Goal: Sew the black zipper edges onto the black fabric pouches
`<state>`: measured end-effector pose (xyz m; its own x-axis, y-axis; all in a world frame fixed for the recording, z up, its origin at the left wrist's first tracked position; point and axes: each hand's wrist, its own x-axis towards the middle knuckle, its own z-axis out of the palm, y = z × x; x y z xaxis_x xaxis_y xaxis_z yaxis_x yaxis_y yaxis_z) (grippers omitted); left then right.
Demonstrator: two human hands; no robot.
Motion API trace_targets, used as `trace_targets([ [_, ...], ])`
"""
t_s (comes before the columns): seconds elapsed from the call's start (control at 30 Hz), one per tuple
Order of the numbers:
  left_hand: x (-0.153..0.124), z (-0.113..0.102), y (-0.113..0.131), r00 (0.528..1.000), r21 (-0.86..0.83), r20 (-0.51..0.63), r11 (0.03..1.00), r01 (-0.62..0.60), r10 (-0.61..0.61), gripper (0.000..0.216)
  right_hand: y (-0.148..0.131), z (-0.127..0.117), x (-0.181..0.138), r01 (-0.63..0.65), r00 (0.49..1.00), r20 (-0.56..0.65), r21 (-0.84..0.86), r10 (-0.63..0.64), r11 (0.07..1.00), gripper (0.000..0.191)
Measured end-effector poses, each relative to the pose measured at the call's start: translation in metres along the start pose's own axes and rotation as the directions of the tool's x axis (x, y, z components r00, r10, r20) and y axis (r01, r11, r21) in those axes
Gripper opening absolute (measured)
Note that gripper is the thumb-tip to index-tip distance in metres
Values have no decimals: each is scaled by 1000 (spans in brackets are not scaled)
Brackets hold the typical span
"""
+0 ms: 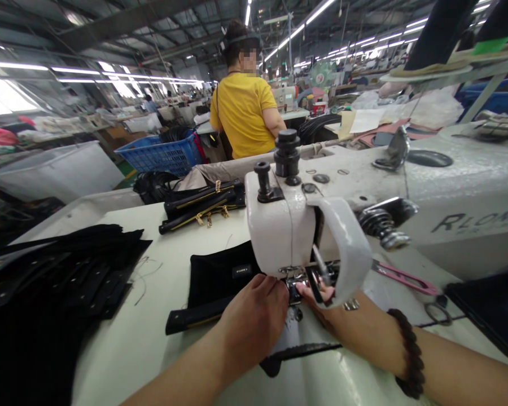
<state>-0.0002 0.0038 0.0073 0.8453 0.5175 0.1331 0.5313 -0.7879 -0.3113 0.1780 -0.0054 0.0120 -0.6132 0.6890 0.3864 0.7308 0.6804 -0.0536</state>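
A white sewing machine [292, 225] stands on the pale table [161, 327]. Under its head lies a black fabric piece [220, 276] with a small label. My left hand [254, 318] rests knuckles up on this fabric, fingers curled against it just left of the presser foot [295, 285]. My right hand [322, 307] is right of the foot, partly hidden behind the white guard; its fingertips pinch the fabric edge at the needle. A dark bead bracelet [410, 355] circles my right wrist. A black strap [296, 355] runs beneath my forearms.
Stacked black pieces [55, 282] cover the table's left. Black strips with gold zips [203, 206] lie behind the machine. Pink snips [406, 277] sit to the right. A person in a yellow shirt [241, 113] sits ahead, back turned, beside a blue basket [163, 152].
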Motion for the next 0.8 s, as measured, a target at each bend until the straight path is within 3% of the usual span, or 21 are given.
trace_targets([
  [0.23, 2, 2, 0, 1000, 5, -17, 1000, 24, -23, 22, -1, 1, 0, -20, 1000, -16, 20, 21, 1000, 41],
  [0.47, -2, 0, -3, 999, 37, -2, 998, -50, 50, 18, 2, 4, -3, 1, 999, -44, 29, 0, 1000, 34],
  [0.6, -6, 1, -3, 995, 21, -9, 995, -102, 103, 17, 1, -1, -3, 34, 999, -2, -1, -34, 999, 34],
  [0.8, -5, 0, -4, 997, -1, 30, 997, -76, 76, 16, 2, 3, -5, 18, 999, -39, 2, -18, 1000, 31],
])
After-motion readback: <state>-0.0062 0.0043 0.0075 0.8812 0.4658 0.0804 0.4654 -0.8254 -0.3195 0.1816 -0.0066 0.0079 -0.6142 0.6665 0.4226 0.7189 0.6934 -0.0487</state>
